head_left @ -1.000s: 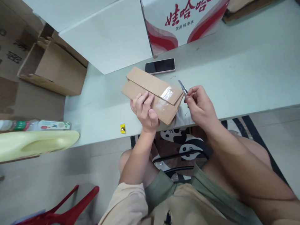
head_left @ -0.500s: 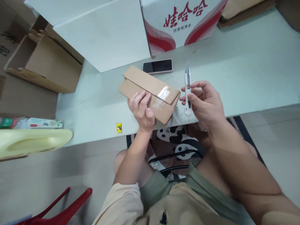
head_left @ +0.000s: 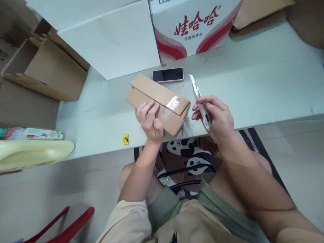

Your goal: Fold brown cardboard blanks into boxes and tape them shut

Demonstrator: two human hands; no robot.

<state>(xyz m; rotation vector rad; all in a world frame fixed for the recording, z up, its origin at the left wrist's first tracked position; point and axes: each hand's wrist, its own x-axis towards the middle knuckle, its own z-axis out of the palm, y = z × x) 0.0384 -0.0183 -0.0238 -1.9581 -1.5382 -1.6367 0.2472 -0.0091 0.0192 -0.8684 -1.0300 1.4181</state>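
A small brown cardboard box (head_left: 152,88) is tilted above the table's front part, with a strip of shiny clear tape near its right end. My left hand (head_left: 150,123) grips it from the near side, fingers across its face. To the right of the box, my right hand (head_left: 216,116) is closed on a white utility knife (head_left: 201,107). The knife's blade is out and points up and slightly left, apart from the box.
Behind the box a phone (head_left: 168,75) lies on the pale table (head_left: 255,81). Farther back stand a white box (head_left: 108,44) and a red-and-white carton (head_left: 197,30). A yellow packet (head_left: 125,139) lies near the front edge. Open cardboard boxes (head_left: 54,69) stand at left.
The knife has turned from upright to leaning left, and its blade now shows clearly. My left hand still holds the box in much the same pose.
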